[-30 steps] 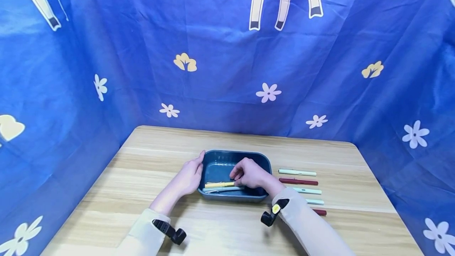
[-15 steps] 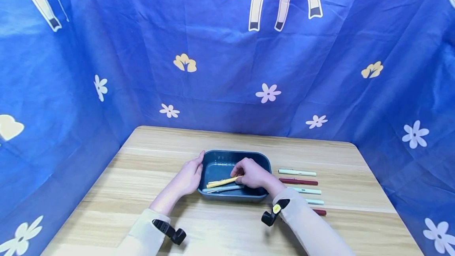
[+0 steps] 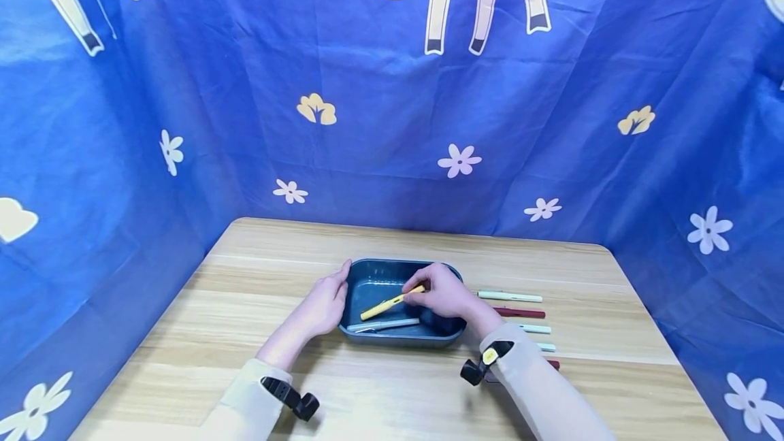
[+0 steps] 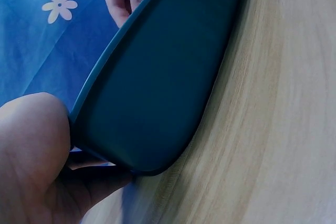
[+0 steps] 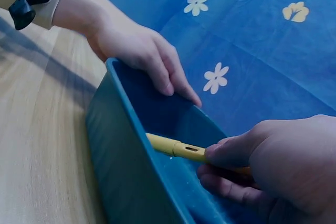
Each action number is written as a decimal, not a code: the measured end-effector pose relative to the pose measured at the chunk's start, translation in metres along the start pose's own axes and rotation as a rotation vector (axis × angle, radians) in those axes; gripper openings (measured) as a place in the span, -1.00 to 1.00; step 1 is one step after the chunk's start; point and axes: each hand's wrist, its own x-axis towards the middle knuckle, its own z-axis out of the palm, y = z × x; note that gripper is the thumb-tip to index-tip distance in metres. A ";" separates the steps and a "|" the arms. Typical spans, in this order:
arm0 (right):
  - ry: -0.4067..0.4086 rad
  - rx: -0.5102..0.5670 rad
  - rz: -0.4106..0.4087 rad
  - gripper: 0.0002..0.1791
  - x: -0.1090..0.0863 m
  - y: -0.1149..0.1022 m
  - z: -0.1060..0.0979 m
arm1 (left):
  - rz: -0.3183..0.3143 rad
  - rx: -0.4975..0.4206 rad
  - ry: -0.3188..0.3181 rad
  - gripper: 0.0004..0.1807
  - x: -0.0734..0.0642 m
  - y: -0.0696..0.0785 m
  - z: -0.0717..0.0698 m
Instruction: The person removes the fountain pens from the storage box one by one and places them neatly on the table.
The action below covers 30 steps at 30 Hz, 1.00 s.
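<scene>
A dark teal rectangular box [image 3: 402, 341] stands on the table. My left hand [image 3: 327, 301] grips its left end; in the right wrist view, the thumb and fingers of that left hand [image 5: 144, 59] lie over the rim. My right hand [image 3: 444, 291] pinches a yellow pen [image 3: 386, 306] by one end, inside the box's outline. The pen slants, its far end pointing down and left. Beneath it, a light blue pen [image 3: 386, 325] lies along the box's near side. In the right wrist view, thumb and fingertips close round the yellow pen [image 5: 178, 148].
Right of the box several pens lie in a column: a mint pen [image 3: 510, 296] at the back, a dark red pen [image 3: 522, 313], then others partly hidden by my right forearm. A blue patterned curtain [image 3: 380, 155] surrounds the wooden table [image 3: 257, 250] at back and sides.
My right hand has lifted the yellow pen off its place beside the light blue pen and tilted it, moving slightly up and right. The left hand has stayed on the box.
</scene>
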 end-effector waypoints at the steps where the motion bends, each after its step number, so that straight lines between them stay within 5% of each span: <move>1: 0.013 0.009 -0.002 -0.93 -0.001 0.000 -0.001 | 0.000 -0.001 0.002 -0.44 0.000 0.000 0.000; 15: 0.120 0.169 0.025 -0.94 -0.016 -0.004 -0.021 | 0.010 0.003 0.019 -0.44 -0.001 0.000 0.001; 30: 0.181 0.188 0.072 -0.91 -0.046 -0.013 -0.049 | 0.012 -0.002 -0.003 -0.44 0.001 -0.001 0.000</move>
